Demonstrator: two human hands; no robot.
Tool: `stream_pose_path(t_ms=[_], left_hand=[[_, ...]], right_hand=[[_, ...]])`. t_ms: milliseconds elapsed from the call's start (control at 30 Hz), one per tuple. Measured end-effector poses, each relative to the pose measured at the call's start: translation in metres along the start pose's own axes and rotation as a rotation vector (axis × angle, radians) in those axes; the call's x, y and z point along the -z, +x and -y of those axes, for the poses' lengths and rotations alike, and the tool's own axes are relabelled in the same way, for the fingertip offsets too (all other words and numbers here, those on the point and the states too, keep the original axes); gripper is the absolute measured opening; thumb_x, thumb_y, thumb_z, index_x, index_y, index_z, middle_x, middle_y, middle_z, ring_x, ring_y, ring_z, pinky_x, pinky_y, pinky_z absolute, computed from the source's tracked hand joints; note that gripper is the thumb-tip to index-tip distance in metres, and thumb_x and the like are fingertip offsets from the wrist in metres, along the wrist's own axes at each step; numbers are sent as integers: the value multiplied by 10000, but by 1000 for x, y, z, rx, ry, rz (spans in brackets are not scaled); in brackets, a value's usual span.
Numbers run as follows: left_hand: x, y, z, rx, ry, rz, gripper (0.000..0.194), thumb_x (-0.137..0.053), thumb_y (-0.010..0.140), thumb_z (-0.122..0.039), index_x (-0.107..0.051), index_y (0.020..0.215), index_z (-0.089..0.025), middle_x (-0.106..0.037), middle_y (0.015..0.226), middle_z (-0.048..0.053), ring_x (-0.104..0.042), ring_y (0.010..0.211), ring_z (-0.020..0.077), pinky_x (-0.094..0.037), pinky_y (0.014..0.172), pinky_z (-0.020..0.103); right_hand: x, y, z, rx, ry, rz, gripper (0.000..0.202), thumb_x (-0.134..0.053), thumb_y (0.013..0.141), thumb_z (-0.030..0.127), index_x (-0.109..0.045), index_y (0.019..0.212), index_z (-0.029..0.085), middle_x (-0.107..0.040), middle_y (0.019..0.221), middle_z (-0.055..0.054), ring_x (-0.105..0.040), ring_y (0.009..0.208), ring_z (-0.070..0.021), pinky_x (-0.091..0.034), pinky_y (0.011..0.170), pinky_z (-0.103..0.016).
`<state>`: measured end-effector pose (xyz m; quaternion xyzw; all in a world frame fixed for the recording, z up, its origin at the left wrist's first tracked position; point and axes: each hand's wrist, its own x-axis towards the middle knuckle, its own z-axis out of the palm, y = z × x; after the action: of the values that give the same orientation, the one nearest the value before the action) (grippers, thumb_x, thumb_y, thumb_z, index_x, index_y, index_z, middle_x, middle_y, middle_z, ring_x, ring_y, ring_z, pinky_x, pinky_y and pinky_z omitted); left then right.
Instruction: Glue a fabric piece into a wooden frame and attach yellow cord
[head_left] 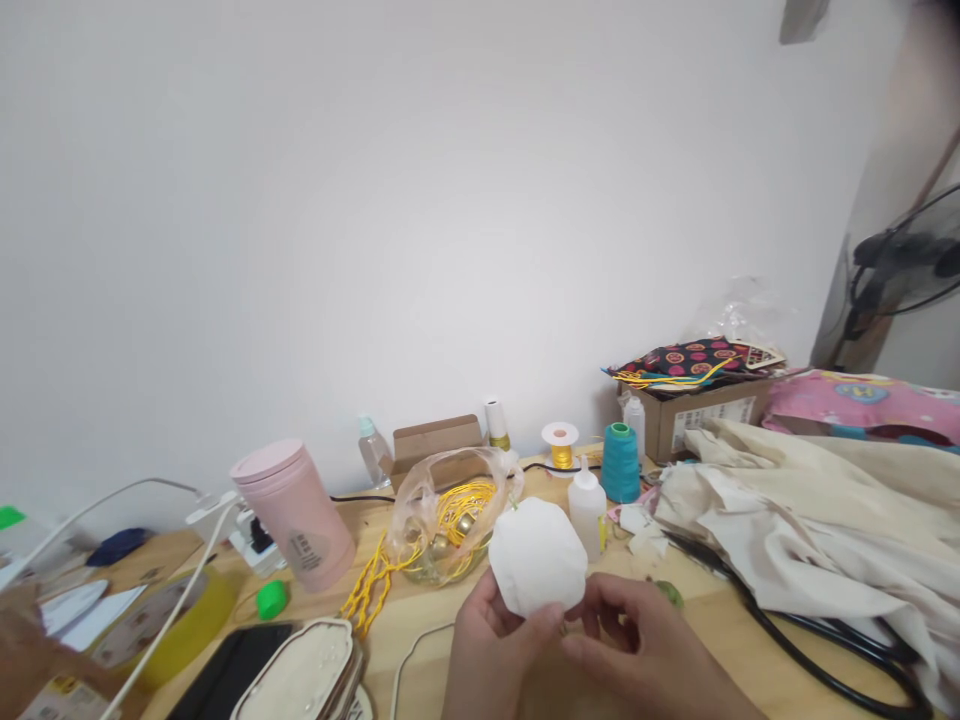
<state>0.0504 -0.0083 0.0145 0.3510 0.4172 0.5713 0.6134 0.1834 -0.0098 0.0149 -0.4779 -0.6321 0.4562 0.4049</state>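
Note:
A round white piece (538, 556), which looks like cloth or paper, is held up over the near part of the table. My left hand (499, 640) grips it from below, with the thumb on its lower edge. My right hand (630, 635) is at its lower right edge, fingers and thumb bent together around something too small to make out. Behind the white piece stands a clear squeeze bottle (587, 508). A plastic bag with yellow cords and bells (450, 525) lies just left of it.
On the wooden table (405, 655) are a pink tumbler (296, 515), a phone (229, 670), yellow tape (176, 625), teal thread (620, 463) and black-handled scissors (810, 640). Cream cloth (795, 510) covers the right side, before a cardboard box (694, 415). A white cable runs left of my hands.

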Motion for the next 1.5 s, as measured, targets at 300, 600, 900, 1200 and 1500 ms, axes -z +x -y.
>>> stream_pose_path(t_ms=[300,600,900,1200,1500], left_hand=[[7,4,6,77,-83,54,636,-739,486,-153,-481,1063,-83,-670,891,159,-615,808,278,-469,677,338],[5,3,4,52,-91,33,590,-741,460,-117,-515,1003,-75,-682,851,146,-626,777,258,-468,689,325],[6,3,4,79,-113,72,588,-739,471,-117,-509,1010,-65,-682,837,157,-630,735,247,-474,650,320],[2,1,4,95,-175,124,500,-744,492,-122,-557,955,-85,-678,830,130,-612,725,201,-465,641,277],[2,-1,-1,195,-242,122,487,-712,544,-101,-550,1003,-84,-669,865,119,-614,774,223,-476,672,297]], right_hand=[[-4,0,1,-67,78,47,179,-513,657,281,-565,595,121,-514,571,0,-435,564,-117,-317,513,-212],[-1,1,-1,-52,102,69,195,-502,650,306,-509,564,132,-452,554,14,-382,548,-107,-275,502,-213],[1,4,-3,-60,83,23,146,-531,623,277,-507,582,139,-413,547,34,-349,529,-95,-260,484,-210],[3,3,2,-53,146,10,204,-536,662,302,-476,553,140,-385,536,39,-352,538,-93,-277,492,-207],[3,3,0,-70,160,-6,203,-550,644,282,-449,529,148,-385,520,47,-340,520,-84,-267,476,-200]])
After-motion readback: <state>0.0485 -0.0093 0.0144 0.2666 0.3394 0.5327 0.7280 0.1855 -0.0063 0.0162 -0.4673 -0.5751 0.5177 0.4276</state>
